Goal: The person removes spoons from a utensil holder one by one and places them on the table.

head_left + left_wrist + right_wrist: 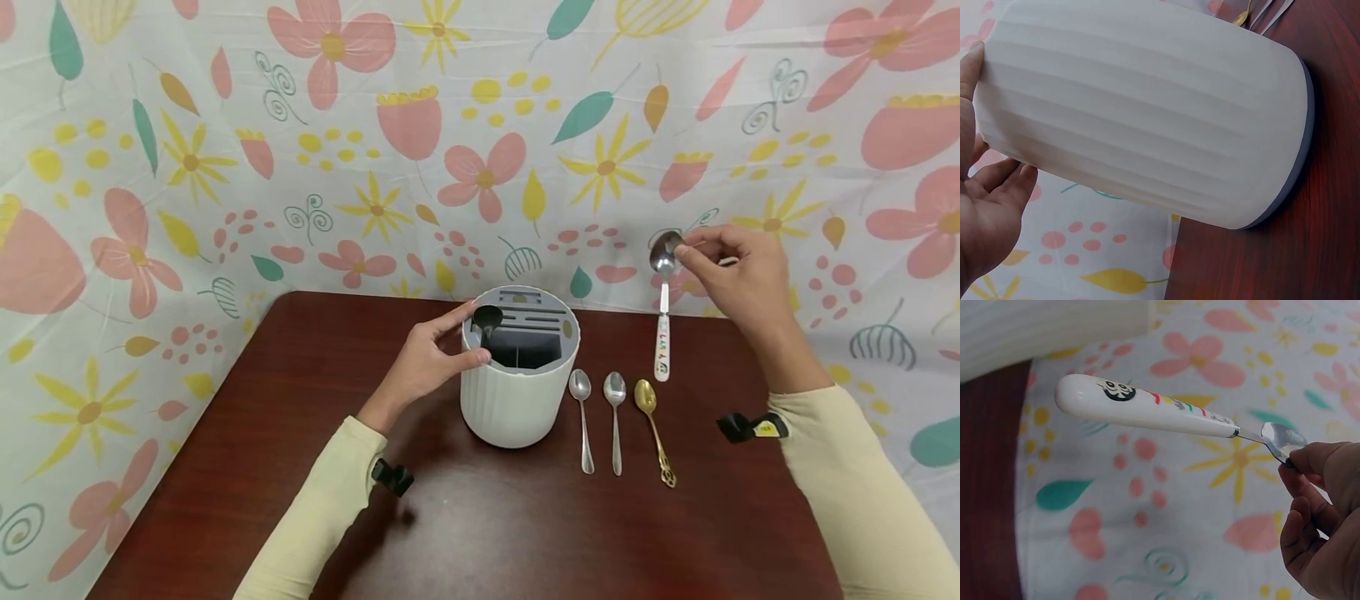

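A white ribbed utensil holder with a grey slotted top stands on the table. My left hand grips its upper left side, thumb at the front rim and fingers farther back; the left wrist view shows the fingers against the ribbed wall. A black spoon stands in the holder, bowl up, close to that hand. To the right, my right hand pinches a spoon by its metal bowl. Its white patterned handle hangs down, held above the table.
Two silver spoons, a left one and a right one, lie beside the holder with a gold spoon on the dark wooden table. A flower-patterned cloth hangs behind the table.
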`<state>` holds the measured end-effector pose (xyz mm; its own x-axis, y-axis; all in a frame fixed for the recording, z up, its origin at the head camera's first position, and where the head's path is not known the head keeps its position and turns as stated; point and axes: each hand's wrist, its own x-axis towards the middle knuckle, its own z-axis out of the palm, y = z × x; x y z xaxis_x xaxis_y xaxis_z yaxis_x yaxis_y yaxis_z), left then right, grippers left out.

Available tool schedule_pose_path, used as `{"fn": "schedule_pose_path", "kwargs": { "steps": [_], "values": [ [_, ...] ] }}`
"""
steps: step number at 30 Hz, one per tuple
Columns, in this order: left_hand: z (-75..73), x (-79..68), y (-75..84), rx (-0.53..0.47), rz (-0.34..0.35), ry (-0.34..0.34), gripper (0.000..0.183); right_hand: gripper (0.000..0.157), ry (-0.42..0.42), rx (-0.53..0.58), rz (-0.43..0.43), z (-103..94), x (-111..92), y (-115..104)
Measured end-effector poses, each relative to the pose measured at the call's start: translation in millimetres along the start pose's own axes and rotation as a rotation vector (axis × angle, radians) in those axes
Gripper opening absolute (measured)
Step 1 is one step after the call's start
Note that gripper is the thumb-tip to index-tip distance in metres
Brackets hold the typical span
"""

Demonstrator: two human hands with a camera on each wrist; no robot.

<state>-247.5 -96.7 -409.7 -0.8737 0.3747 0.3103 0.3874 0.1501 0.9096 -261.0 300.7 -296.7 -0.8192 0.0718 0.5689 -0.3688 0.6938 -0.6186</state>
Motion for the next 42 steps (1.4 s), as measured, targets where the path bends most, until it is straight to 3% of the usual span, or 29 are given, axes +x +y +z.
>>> {"fn": "schedule_pose_path", "kwargs": {
  "steps": [5, 12, 16, 20, 25, 30, 37, 42],
  "values": [
    [0.7, 0.5, 4.4, 0.003, -0.022, -0.009, 0.073, 0.022, -0.044, -0.072, 0.056, -5.9, -14.0, 30.5],
    [0.2, -5.9, 31.7, -0.006, -0.040, -0.009, 0.071, 0.017, -0.055, -0.106, 0.042, -10.3, -28.8, 66.2],
    [-0.2, -7.3, 35.7, -0.011, -0.041, -0.007, 0.072, 0.016, -0.097, -0.114, 0.070, -10.0, -39.9, 85.0],
    [-0.1, -7.5, 34.0, -0.009, -0.043, -0.009, 0.071, 0.018, -0.153, -0.153, 0.109, -8.1, -52.7, 101.7],
    [-0.2, -7.9, 33.2, -0.012, -0.034, -0.011, 0.071, 0.016, -0.203, -0.206, 0.093, -5.0, -68.4, 122.4],
    [-0.4, -7.5, 33.0, -0.011, -0.038, -0.004, 0.071, 0.023, -0.273, -0.217, 0.154, -4.1, -84.4, 144.2],
    [0.9, -1.6, 6.6, 0.002, -0.021, 0.008, 0.071, 0.026, -0.281, -0.220, 0.214, -1.3, -103.5, 169.0],
    [0.3, -1.7, 0.3, 0.016, 0.006, 0.011, 0.070, 0.025, -0.278, -0.222, 0.224, -0.4, -112.5, 181.9]
  ]
}}
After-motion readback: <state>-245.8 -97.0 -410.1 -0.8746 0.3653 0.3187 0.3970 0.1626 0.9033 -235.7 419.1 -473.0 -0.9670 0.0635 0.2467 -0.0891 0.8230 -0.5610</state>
